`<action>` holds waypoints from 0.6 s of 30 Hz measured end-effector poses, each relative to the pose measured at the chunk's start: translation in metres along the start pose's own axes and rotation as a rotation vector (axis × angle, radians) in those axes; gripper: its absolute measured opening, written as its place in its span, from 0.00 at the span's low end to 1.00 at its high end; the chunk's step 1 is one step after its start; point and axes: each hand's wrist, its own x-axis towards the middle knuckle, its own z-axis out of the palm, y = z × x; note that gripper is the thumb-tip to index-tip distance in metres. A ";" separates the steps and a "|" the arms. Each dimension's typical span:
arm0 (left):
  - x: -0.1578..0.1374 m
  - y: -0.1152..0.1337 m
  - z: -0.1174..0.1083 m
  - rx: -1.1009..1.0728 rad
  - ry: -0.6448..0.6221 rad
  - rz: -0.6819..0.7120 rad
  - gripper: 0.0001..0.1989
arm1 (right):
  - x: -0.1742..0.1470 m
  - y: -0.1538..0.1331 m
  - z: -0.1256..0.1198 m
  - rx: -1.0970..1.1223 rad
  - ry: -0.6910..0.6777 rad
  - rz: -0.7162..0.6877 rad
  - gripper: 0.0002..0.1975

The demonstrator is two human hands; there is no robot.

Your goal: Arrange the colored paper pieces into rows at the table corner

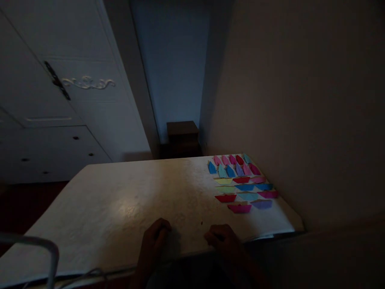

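My left hand (156, 233) rests at the near edge of the pale table (120, 208), its fingers curled into a loose fist. A short way to its right, my right hand (221, 236) lies on the same edge, also curled closed. Nothing shows in either hand. Beyond my right hand, small folded paper boats in several colours sit in rows at the table's right side. The nearest are a magenta boat (240, 208) and a lilac boat (262, 204). Behind these are a red boat (225, 198) and a light blue boat (248, 196). A small dark speck (201, 222) lies between my hands.
A wall (285, 100) runs along the table's right side. White cabinets (75, 108) stand to the left. A brown box-like piece (182, 128) is beyond the far edge. A curved grey tube (54, 257) and a thin cable (93, 271) are at the lower left. The room is dim.
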 end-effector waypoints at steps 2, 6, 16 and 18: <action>-0.001 0.004 0.001 -0.012 0.011 -0.033 0.11 | 0.003 0.001 -0.004 0.023 0.007 0.002 0.28; -0.001 0.010 0.002 0.009 0.013 -0.074 0.10 | 0.015 -0.001 -0.009 0.059 -0.007 -0.018 0.28; 0.000 0.008 0.008 0.120 0.024 -0.047 0.10 | 0.034 -0.007 -0.009 0.042 -0.025 -0.033 0.25; 0.000 0.008 0.007 0.130 0.020 -0.055 0.10 | 0.035 -0.008 -0.009 0.043 -0.018 -0.028 0.25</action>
